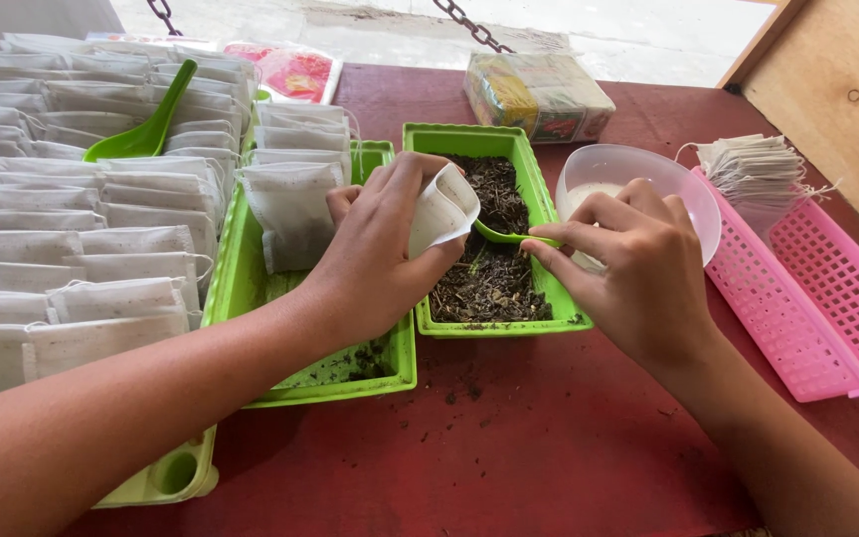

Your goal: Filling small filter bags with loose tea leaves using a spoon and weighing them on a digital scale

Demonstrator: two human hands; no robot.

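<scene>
I'm mid-fill: my left hand (pixel 375 249) grips a small white bag (pixel 441 211) open over the green tray (pixel 469 140) of dried leaves, my right hand (pixel 638 268) pinches a green spoon (pixel 509 236), seemingly loaded, which I judge must tip in next.

Two hands work over the table (pixel 569 447): a left hand (pixel 380 254) and a right hand (pixel 638 268). Beside the soil tray (pixel 524 164) there are two more green trays (pixel 251 278), so three in all. Two green spoons (pixel 146 124), one pink basket (pixel 827 298), one clear bowl (pixel 688 194) and one wrapped pack (pixel 539 94) surround it. The white bags (pixel 295 204) are too many to count.
</scene>
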